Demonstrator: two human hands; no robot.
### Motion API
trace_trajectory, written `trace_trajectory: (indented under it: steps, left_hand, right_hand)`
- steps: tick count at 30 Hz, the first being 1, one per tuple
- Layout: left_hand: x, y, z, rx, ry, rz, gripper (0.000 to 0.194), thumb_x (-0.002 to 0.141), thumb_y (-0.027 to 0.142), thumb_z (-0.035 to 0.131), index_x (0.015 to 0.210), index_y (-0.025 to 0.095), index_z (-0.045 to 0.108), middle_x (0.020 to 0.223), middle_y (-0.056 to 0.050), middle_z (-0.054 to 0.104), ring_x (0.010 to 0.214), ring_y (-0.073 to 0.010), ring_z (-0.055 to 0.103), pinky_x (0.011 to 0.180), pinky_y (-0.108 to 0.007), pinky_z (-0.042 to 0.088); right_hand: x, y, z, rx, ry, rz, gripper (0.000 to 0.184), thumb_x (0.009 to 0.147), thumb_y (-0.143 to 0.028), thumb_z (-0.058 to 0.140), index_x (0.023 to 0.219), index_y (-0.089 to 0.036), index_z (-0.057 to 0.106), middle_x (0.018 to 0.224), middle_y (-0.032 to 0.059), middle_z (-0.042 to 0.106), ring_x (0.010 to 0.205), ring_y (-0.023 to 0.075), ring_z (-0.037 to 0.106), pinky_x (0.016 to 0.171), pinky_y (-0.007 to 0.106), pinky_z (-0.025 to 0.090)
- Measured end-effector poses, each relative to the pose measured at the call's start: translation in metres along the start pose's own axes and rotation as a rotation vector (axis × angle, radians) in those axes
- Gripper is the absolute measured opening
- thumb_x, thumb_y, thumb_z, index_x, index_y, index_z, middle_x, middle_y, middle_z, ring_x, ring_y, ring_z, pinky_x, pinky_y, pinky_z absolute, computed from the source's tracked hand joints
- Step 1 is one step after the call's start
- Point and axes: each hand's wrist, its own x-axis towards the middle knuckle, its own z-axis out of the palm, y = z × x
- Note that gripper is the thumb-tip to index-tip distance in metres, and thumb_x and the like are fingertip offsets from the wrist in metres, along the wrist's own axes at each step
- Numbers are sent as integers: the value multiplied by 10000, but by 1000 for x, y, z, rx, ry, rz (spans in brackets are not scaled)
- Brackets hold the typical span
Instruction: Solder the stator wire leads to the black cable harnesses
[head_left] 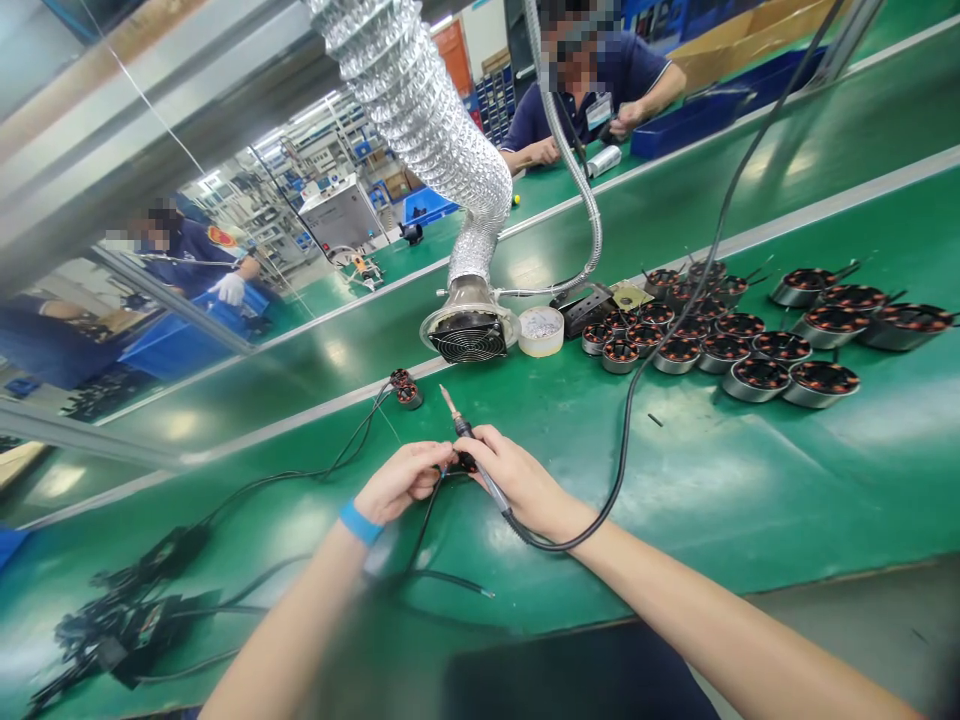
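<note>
My right hand (pixel 517 475) is closed around a soldering iron (pixel 463 428), whose tip points up and away from me. Under those same fingers a small dark part with copper-coloured windings (pixel 466 462) shows in part; it looks like a motor stator. My left hand (pixel 405 478), with a blue band (pixel 361 522) at its wrist, pinches at the stator's near side. A black cable (pixel 426 525) runs down from these fingertips to the bench. What exactly the left fingertips grip is small and mostly hidden. The two hands meet at the fingertips.
Several wound stators (pixel 679 350) stand at the right. A fume extractor (pixel 469 335) hangs ahead beside a white tub (pixel 541 332). Two small stators (pixel 406 390) with cables lie beyond my left hand. Black cables (pixel 135 620) pile up at left. Co-workers (pixel 592 100) sit across the line.
</note>
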Motion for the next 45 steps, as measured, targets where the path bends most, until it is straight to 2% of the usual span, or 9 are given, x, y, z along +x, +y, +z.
trace_trajectory:
  steps: [2, 6, 12, 17, 23, 28, 33, 40, 45]
  left_hand:
    - [6, 3, 1, -8, 12, -12, 417, 750, 516, 741, 757, 119, 612, 535, 105, 276, 418, -12, 128, 417, -224, 18]
    - [14, 3, 0, -62, -27, -74, 348, 696, 381, 797, 674, 125, 562, 530, 99, 309, 409, 0, 132, 401, -212, 16]
    - [6, -8, -3, -168, -26, -63, 408, 638, 283, 858, 665, 167, 467, 514, 121, 272, 410, -3, 126, 403, -199, 37]
    - [1, -15, -3, -116, 10, -31, 427, 616, 312, 875, 672, 169, 477, 519, 112, 312, 404, -7, 145, 417, -220, 27]
    - [-13, -11, -7, 136, 28, 20, 372, 733, 452, 772, 782, 99, 667, 717, -7, 576, 436, -9, 231, 445, -249, 56]
    - [-12, -7, 0, 248, 45, 56, 403, 765, 498, 726, 840, 103, 704, 695, -3, 575, 475, -40, 255, 469, -252, 110]
    - [0, -8, 11, 315, 94, 152, 359, 689, 447, 786, 697, 114, 652, 623, 14, 543, 581, -87, 403, 564, -236, 270]
    - [-5, -13, 9, 429, 85, 186, 506, 873, 575, 545, 632, 136, 620, 489, 42, 432, 496, -92, 332, 540, -263, 236]
    - [-5, -16, 8, 356, 121, 187, 370, 759, 475, 730, 668, 125, 656, 603, 0, 595, 587, -108, 476, 608, -251, 333]
  right_hand:
    - [0, 0, 0, 6, -16, -11, 466, 882, 13, 464, 1292, -208, 448, 1083, 92, 533, 923, 198, 587, 777, 332, 528]
    - [0, 1, -1, 34, -24, -10, 500, 874, 26, 455, 1307, -223, 433, 1115, 93, 521, 955, 198, 588, 799, 338, 530]
    - [-1, 1, 0, 69, -14, 27, 476, 878, 19, 462, 1296, -206, 433, 1138, 99, 507, 921, 189, 591, 785, 321, 521]
    - [-1, 4, 3, 65, -5, 39, 460, 872, 21, 488, 1274, -200, 452, 1124, 96, 509, 867, 182, 589, 740, 306, 507]
    - [-1, 6, 5, 47, 14, 37, 442, 884, -12, 516, 1272, -213, 449, 1111, 89, 511, 859, 185, 595, 730, 299, 508]
    - [0, 4, 5, 55, 30, 30, 427, 886, -11, 503, 1260, -213, 457, 1115, 91, 510, 870, 187, 602, 739, 304, 518]
    - [0, 5, 4, 50, 34, 37, 425, 884, -15, 516, 1255, -214, 461, 1128, 91, 505, 871, 185, 597, 747, 312, 519]
    - [0, 6, 5, 49, 8, 44, 419, 886, -18, 528, 1257, -200, 456, 1110, 88, 509, 885, 186, 587, 746, 307, 519]
    - [0, 5, 5, 48, 15, 36, 409, 896, -32, 527, 1263, -199, 457, 1119, 95, 517, 907, 195, 590, 766, 322, 520]
